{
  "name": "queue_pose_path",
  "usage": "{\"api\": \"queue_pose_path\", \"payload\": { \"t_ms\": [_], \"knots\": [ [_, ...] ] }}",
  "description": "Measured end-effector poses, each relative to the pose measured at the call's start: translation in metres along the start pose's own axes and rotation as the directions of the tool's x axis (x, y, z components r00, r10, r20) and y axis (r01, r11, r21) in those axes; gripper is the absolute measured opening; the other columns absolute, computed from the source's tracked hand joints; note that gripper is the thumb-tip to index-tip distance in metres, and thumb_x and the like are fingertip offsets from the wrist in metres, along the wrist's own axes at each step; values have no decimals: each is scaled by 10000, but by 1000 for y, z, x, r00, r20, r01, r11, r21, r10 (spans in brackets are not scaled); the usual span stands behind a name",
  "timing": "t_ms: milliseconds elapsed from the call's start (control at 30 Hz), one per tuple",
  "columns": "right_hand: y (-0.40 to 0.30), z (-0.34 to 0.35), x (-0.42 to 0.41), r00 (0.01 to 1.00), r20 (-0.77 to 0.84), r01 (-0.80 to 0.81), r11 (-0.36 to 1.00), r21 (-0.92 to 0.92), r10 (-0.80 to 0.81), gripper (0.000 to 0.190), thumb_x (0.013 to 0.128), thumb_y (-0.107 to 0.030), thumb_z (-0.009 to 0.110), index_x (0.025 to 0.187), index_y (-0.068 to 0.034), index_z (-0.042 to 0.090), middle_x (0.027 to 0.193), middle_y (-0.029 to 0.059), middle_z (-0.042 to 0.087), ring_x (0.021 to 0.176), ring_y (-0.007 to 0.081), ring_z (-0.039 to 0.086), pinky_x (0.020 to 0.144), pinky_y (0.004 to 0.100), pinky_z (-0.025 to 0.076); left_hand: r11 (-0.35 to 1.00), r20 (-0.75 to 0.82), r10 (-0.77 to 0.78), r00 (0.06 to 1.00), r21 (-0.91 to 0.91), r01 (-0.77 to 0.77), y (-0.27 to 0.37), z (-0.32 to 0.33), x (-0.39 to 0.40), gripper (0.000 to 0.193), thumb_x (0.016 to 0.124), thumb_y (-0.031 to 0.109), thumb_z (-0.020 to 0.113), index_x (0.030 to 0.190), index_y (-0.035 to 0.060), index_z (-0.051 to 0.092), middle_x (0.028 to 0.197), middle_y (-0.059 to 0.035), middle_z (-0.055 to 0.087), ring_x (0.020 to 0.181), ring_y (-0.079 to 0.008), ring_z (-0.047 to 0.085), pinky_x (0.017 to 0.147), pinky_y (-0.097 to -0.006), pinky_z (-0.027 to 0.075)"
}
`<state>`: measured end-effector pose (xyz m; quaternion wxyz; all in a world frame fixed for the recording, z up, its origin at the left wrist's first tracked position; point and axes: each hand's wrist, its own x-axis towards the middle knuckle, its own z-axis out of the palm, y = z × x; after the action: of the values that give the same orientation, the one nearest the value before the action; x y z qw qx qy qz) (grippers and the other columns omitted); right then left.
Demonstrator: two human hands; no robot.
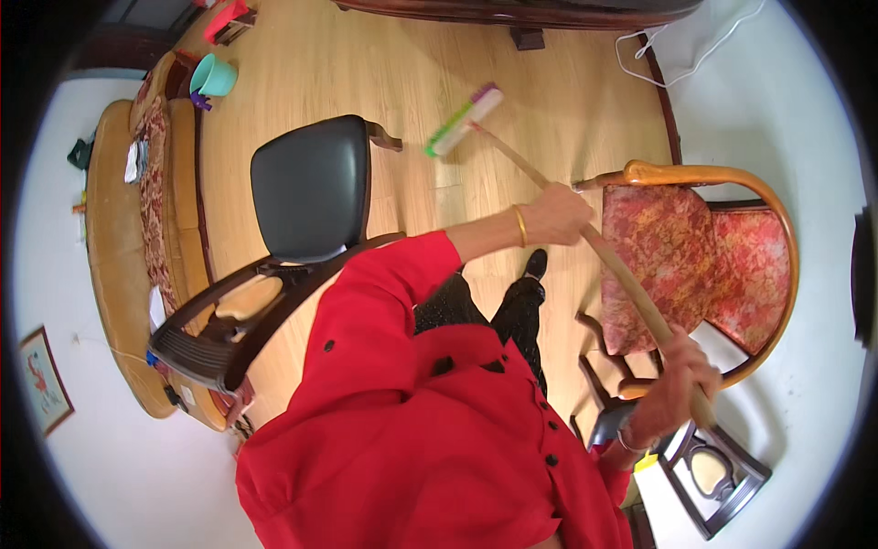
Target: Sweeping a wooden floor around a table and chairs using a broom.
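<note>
My left hand (559, 213), with a gold bangle at its wrist, grips the middle of a long wooden broom handle (627, 281). Lower right, near the handle's end, my right hand (679, 384) is closed around the same handle. The broom head (463, 123), pale with green and purple bristles, lies farther out over the wood floor (302, 75), slightly blurred. It is between a dark-seated chair and a wooden armchair. Whether the bristles touch the floor cannot be told.
A black-seated chair (312, 189) stands left, before a tan sofa (113, 261). A teal bin (216, 75) is at the upper left. On the right are a red patterned armchair (658, 261) and another dark chair (748, 480). A white cable (713, 58) hangs at the upper right wall.
</note>
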<state>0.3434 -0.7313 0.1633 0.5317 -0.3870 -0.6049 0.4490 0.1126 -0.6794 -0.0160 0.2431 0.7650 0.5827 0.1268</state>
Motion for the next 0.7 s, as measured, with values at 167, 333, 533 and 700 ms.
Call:
{"api": "queue_pose_path", "payload": {
  "t_ms": [167,333,533,700],
  "knots": [
    [-58,-40,51,926,212,305,950,66,-312,153,746,-90,576,672,-57,446,571,85,496,535,232,526,606,427,473,975,-164,38,986,-208,-72,90,-2,45,110,597,160,641,629,76,578,564,-128,553,552,-355,580,486,-466,416],
    [-41,-1,68,833,471,370,925,-85,-290,272,742,-140,736,674,-49,489,583,71,528,543,247,568,527,361,475,922,-140,140,980,-342,-181,71,26,54,124,627,161,613,611,85,516,536,-121,504,507,-345,531,480,-451,389],
    [-5,82,101,802,585,76,992,104,-123,268,697,0,763,681,-31,498,640,84,537,605,236,569,572,336,476,940,-199,-58,978,-340,-13,-25,1,41,78,689,152,584,653,105,533,591,-106,540,575,-329,565,519,-432,411],
    [29,186,134,760,622,108,980,168,-191,270,685,31,760,674,-33,499,656,81,534,613,235,550,602,361,482,965,-241,-165,956,-241,105,-145,-57,15,100,740,165,572,670,106,532,627,-95,562,621,-319,588,543,-430,436]
  ]
}}
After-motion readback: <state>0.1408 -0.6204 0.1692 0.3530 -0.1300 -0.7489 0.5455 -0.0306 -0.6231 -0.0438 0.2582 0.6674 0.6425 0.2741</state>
